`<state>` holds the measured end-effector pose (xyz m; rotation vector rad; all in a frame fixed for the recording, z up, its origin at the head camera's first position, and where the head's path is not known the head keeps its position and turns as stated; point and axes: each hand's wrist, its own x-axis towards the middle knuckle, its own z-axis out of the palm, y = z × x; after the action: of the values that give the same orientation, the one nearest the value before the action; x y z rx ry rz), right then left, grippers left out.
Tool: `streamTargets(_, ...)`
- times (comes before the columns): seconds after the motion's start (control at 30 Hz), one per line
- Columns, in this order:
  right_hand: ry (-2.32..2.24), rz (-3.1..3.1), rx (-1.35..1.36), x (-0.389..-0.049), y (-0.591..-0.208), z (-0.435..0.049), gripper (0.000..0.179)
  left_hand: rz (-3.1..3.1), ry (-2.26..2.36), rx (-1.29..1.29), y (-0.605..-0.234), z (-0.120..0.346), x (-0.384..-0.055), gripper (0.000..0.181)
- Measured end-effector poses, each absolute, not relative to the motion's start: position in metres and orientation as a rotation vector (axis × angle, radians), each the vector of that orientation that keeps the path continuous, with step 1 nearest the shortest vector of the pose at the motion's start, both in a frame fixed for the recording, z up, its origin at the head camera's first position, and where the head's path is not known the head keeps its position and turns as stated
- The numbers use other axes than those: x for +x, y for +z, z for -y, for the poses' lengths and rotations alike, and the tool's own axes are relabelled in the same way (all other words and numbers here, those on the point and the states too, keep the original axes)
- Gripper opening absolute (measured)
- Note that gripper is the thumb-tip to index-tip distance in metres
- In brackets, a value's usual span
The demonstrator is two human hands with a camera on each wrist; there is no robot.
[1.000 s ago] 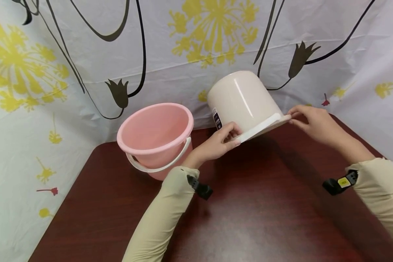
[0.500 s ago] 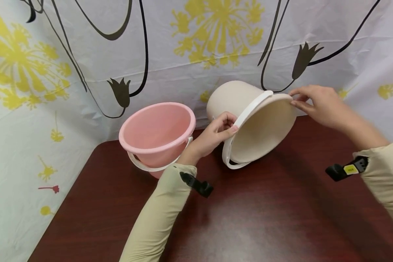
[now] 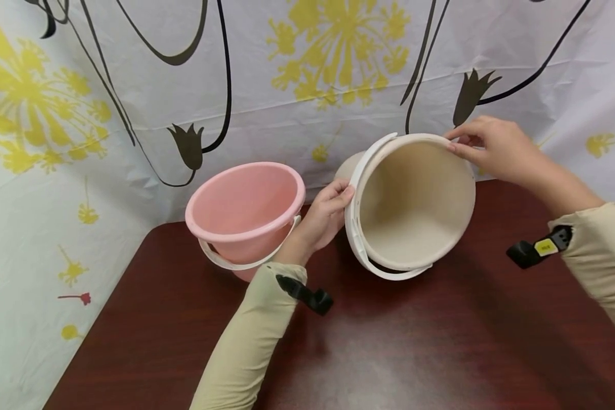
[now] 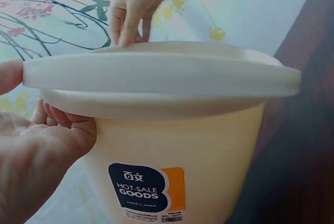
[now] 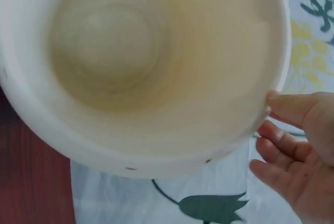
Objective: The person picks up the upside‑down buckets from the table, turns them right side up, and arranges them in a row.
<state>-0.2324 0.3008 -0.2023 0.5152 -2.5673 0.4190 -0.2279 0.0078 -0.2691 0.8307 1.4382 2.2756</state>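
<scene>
A cream bucket (image 3: 415,199) is tilted with its mouth toward me, and its bare inside shows. Its white handle (image 4: 156,72) lies along the rim on the left and lower side. My left hand (image 3: 328,213) grips the rim and handle at the left, thumb on the handle and fingers under the rim. At the upper right my right hand (image 3: 497,148) pinches the rim between thumb and fingers, seen closer in the right wrist view. A dark label (image 4: 141,187) reading "HOT-SALE GOODS" is on the outer wall in the left wrist view.
A pink bucket (image 3: 243,230) with a white handle stands upright to the left, close to my left forearm. Both are on a dark red-brown table (image 3: 389,341). A patterned white curtain (image 3: 266,85) hangs behind the table and at its sides.
The cream bucket has turned from mouth-down to facing me. My right hand has risen with the rim, and my left hand has shifted slightly left. The pink bucket stays put.
</scene>
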Motion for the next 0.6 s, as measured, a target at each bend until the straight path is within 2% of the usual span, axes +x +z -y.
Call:
streamTargets(0.3, 0.907, 2.702, 0.327, -0.235, -0.217, -0.327, 0.03, -1.211, 2.452, 0.711, -0.276, -0.005, -0.229, 0.029)
streamTargets(0.5, 1.201, 2.706, 0.263, -0.228, -0.232, -0.337, 0.009, -1.118, 2.543, 0.635, -0.277, -0.002, -0.229, 0.03)
streamTargets(0.6, 1.278, 2.698, 0.264, -0.223, -0.242, -0.34, 0.013, -1.099, 2.564, 0.608, -0.278, -0.001, -0.23, 0.038)
